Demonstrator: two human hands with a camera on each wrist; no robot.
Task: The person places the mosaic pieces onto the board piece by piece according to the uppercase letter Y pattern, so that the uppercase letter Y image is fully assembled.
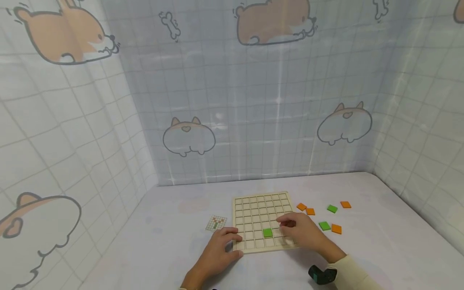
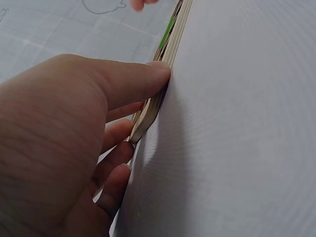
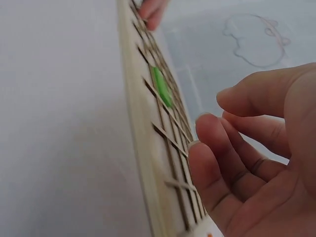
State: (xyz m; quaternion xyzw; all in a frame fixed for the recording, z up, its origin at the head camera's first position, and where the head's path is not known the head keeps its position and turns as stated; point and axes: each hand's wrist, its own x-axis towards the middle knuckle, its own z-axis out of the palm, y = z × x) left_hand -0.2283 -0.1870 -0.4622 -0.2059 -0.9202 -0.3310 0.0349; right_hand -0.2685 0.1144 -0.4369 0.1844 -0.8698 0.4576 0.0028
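Observation:
A pale wooden grid board (image 1: 253,219) lies flat on the table, with one green square tile (image 1: 267,233) in a cell of its nearer part. My left hand (image 1: 222,249) holds the board's near left corner. Its thumb (image 2: 143,81) presses the near edge, and other fingers touch the left side. Over the board's right part hovers my right hand (image 1: 302,231), fingers loosely bent. In the right wrist view no tile shows between the right thumb (image 3: 252,94) and fingertips; the green tile sits beyond them.
Loose orange tiles (image 1: 336,228) and green tiles (image 1: 324,226) lie scattered right of the board. Left of it is a small card (image 1: 216,222) printed with a coloured grid pattern. Patterned cloth walls (image 1: 246,161) enclose the table's back and sides.

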